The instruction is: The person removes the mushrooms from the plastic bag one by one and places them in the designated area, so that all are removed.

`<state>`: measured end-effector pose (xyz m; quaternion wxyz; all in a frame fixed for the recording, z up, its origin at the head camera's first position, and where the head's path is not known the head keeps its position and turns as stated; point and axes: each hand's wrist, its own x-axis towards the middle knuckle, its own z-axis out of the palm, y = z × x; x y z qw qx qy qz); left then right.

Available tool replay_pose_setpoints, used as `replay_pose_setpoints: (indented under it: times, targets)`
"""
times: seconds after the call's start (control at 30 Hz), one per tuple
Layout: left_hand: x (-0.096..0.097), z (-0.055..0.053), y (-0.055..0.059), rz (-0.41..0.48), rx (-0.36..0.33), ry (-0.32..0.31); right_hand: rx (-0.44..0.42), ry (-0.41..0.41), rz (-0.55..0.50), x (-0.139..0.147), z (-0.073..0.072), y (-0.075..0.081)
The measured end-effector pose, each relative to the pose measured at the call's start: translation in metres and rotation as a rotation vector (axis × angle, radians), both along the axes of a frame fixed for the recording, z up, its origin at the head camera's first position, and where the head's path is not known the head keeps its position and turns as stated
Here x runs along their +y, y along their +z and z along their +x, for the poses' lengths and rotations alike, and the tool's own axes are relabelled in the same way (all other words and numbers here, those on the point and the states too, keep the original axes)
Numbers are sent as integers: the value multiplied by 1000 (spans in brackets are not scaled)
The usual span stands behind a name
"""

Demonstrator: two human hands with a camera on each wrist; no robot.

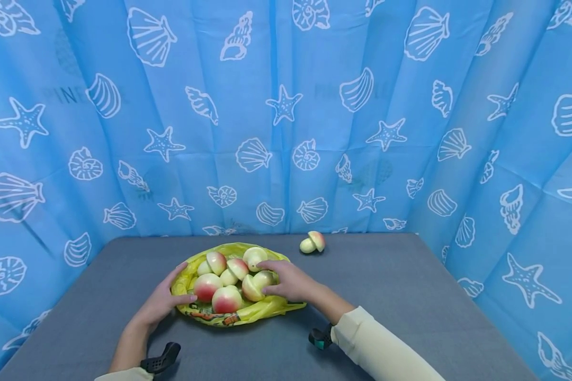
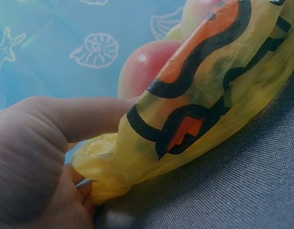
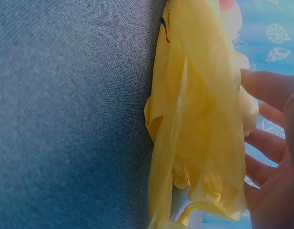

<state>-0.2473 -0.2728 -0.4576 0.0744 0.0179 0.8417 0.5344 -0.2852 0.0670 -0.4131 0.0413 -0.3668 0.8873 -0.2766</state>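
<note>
Yellow bag on table: hand contact
Your left hand is pinching the bag's rim between thumb and fingers; your right hand is resting, fingers apart, against a mushroom-shaped piece inside.

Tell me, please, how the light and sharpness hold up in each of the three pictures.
Head view: even light, the shell-print curtain clear, a soft shadow along the near edge of the yellow bag; left wrist view: dimmer, the left hand shaded, a small highlight on the pink-tinged piece; right wrist view: bluish and soft, the right hand shaded, glare on the bag's lower folds.
</note>
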Motion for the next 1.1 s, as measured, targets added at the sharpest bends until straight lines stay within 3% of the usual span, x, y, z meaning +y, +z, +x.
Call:
replay_pose_setpoints:
  times: [0.4, 1.1]
  targets:
    - [0, 1, -1, -5, -6, 1, 91, 7, 33, 0, 2, 4]
    - [2, 1, 0, -21, -13, 16, 168, -6, 80, 5, 1, 16]
